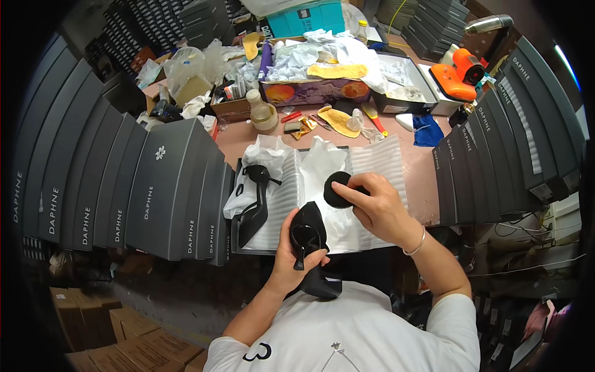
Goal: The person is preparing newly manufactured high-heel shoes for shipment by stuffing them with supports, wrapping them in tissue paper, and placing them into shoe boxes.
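Note:
A black high-heeled shoe (308,217) is gripped in my left hand (284,265), held over the near edge of an open shoe box. My right hand (385,208) pinches a round black pad (334,194), just above and to the right of the shoe and apart from it. Its exact kind I cannot make out. A second black high-heeled shoe (253,218) lies at the left of the box, on white tissue paper (268,150). Ribbed white foam sheet (379,162) lines the box and spreads to its right.
Rows of dark grey shoe boxes (166,180) stand to the left, more shoe boxes (489,155) to the right. Behind are a glass bottle (263,115), a yellow insole (338,120), a blue cloth (427,130), a carton of crumpled paper (316,93) and an orange tool (455,80).

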`<state>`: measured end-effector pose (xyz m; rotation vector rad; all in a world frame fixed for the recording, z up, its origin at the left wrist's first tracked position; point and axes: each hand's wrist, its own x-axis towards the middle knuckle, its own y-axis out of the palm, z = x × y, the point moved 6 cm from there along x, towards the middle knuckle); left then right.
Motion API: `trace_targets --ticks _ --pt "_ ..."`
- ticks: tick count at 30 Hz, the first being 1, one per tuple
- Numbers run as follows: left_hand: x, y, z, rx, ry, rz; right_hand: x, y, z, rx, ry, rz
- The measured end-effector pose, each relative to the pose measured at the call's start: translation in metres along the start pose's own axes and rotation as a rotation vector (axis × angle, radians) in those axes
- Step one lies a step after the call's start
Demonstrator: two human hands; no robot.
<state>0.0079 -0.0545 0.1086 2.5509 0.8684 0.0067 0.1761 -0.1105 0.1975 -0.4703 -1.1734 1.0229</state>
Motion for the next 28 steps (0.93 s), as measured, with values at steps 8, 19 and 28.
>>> trace_targets --ticks 8,19,28 --pt "0.002 -0.016 0.011 -0.022 -0.01 0.025 -0.042 0.058 0.049 0.207 0.045 0.064" --pt "0.014 0.022 -0.028 0.685 0.358 0.14 0.018 -0.005 0.059 0.08 -0.395 0.232" --pt "0.039 -0.02 0.006 -0.002 -0.065 -0.027 -0.018 0.051 -0.027 -0.034 -0.12 0.358"
